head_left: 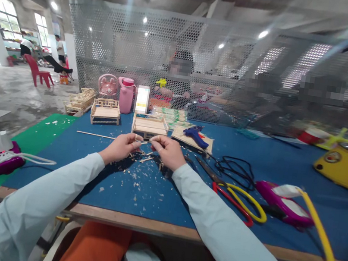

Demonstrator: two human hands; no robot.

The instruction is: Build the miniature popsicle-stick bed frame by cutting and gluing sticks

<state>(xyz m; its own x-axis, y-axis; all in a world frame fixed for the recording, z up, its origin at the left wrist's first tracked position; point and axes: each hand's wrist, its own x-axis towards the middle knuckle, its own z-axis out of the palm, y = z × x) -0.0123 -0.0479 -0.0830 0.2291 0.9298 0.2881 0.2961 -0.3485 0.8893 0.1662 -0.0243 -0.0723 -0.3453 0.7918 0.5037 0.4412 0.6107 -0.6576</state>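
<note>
My left hand (122,145) is closed in a pinch, and a short length of thin wooden stick (145,143) shows at its fingertips. Opposite it, my right hand (168,151) pinches at the other end of that piece, the fingertips almost meeting. A long pale stick (95,135) reaches out to the left of my left hand; whether it is the same piece, I cannot tell. Under my hands lie small stick offcuts (146,159) and pale scraps. Just beyond them stands a little wooden bed-like frame (150,125), with a similar frame (105,111) to its left.
A blue glue gun (196,136) rests on a wooden panel (179,138). Scissors (239,197) and a purple power strip (283,204) lie right; another power strip (6,158) is left. A pink flask (126,96) stands before the perforated metal screen (124,44). People are beyond.
</note>
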